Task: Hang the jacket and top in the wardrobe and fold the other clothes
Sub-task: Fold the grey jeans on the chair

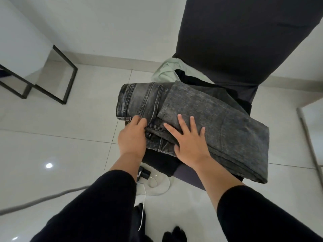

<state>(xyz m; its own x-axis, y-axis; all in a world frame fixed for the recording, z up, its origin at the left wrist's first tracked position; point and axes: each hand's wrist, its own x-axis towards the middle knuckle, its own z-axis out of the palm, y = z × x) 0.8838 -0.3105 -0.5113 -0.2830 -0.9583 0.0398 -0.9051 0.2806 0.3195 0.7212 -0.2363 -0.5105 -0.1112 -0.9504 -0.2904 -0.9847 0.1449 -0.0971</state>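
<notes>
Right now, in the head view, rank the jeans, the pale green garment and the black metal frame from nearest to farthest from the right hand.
1. Jeans: directly under the right hand, touching.
2. Pale green garment: beyond the jeans, by the chair back.
3. Black metal frame: far left, on the floor.

— What's underfoot?
— Pale glossy floor point(57, 123) of large tiles with thin grout lines; a bright lamp glare point(49, 165) sits on it at the left.
— And the walls?
— A plain white wall point(108, 25) across the back, meeting the tiles at a low skirting point(104, 60).
— Furniture?
— A dark chair point(244, 35) with a tall back at the upper right; a black metal frame point(67, 81) under a white panel point(19, 37) at the left; a pale rail point(310, 138) slants along the right edge.
— Anything loose down there?
— A grey hose point(43, 198) curves in from the left; a round white base point(160, 186) lies by the chair; a thin white cable point(143, 208) trails near it.
</notes>
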